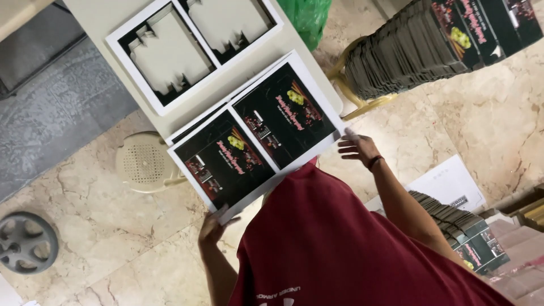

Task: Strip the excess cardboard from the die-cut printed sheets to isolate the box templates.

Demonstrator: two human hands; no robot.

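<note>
a pale veined marble floor fills most of the view, and a pale rectangular tabletop reaches in from the top left. half on that table and half over its near edge lies a large white-bordered card sheet printed with two dark carton blanks, just in front of the person's red shirt. the left hand is closed on the sheet's near left corner, thumb on top. the right hand has its fingers spread at the right corner, touching the edge; i cannot tell whether it pinches or only steadies.

to my eye the sheet is wide and thin, so it handles best with both corners kept level and the hands held far apart, so that it neither bows nor creases.

further up the table a second white-bordered sheet lying grey side up sits just beside the held one, its edge a likely catch. a tall stack of flat dark cartons on a yellow chair crowds the right, and a lower stack of dark cartons sits near the right elbow. a cream perforated plastic stool stands under the left corner, with a grey spoked wheel well apart.
</note>
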